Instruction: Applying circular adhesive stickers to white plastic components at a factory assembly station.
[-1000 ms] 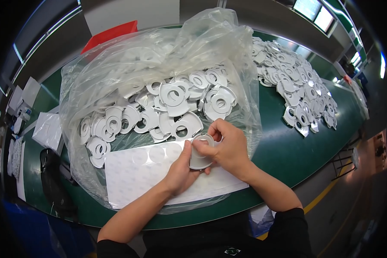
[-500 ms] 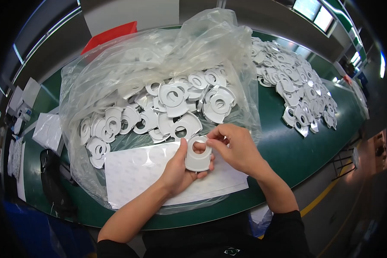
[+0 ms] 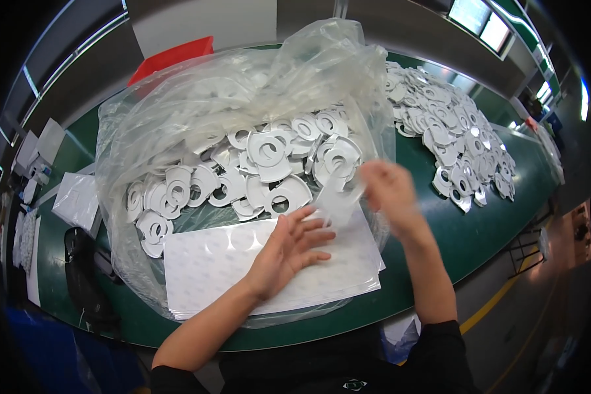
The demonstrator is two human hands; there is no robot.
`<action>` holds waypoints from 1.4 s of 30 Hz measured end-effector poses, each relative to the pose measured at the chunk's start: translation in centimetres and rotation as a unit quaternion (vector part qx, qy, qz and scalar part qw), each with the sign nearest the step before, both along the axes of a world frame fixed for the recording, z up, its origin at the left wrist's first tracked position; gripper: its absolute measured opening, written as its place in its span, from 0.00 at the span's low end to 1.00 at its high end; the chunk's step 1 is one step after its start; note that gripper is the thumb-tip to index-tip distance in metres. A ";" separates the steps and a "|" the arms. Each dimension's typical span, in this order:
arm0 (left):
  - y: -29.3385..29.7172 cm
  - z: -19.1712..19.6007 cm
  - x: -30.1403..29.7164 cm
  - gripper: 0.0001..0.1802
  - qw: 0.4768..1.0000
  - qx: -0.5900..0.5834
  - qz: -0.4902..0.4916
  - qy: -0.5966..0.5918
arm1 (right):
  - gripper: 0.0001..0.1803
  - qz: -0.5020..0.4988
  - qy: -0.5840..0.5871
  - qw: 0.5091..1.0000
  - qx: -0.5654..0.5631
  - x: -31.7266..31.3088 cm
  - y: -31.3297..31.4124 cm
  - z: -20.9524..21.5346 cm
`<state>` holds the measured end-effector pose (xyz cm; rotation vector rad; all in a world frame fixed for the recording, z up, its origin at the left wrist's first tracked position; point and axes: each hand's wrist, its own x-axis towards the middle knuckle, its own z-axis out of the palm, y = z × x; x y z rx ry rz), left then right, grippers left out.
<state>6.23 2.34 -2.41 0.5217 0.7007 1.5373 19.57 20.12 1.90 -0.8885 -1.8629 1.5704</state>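
Near table edge: white sheet (image 3: 269, 276) on green table (image 3: 479, 230), bare strip beside.
Left hand (image 3: 289, 253): fingers spread, flat on sheet.
Right hand (image 3: 387, 190): blurred, pinching pale piece (image 3: 338, 203).

a large clear plastic bag (image 3: 243, 105) lies open on the green table (image 3: 492, 230), crumpled and glossy, with white ring-shaped pieces heaped inside it. just in front of the bag's mouth, partly on its lower film, lies a white rectangular sheet of round stickers (image 3: 243, 262), several circles showing faintly in rows. behind the bag, at the table's far edge, a flat red package (image 3: 171, 56) shows one corner. left of the bag lies a small clear pouch (image 3: 75, 200) holding white sheets. far right behind the bag, bright screens (image 3: 482, 20) glow pale.
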 end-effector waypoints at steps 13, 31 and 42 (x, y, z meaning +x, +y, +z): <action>0.4 0.4 -3.8 0.14 0.492 0.003 0.244 0.836 | 0.10 0.140 -0.014 0.983 0.118 1.7 1.8 0.5; 0.5 -0.2 -4.2 0.20 0.611 -0.030 0.250 0.751 | 0.16 0.340 -0.252 0.844 0.330 0.1 -3.9 0.3; 0.2 0.5 -3.1 0.13 0.981 -0.017 0.185 -0.047 | 0.13 0.274 -0.203 0.830 0.441 0.6 -5.7 -0.3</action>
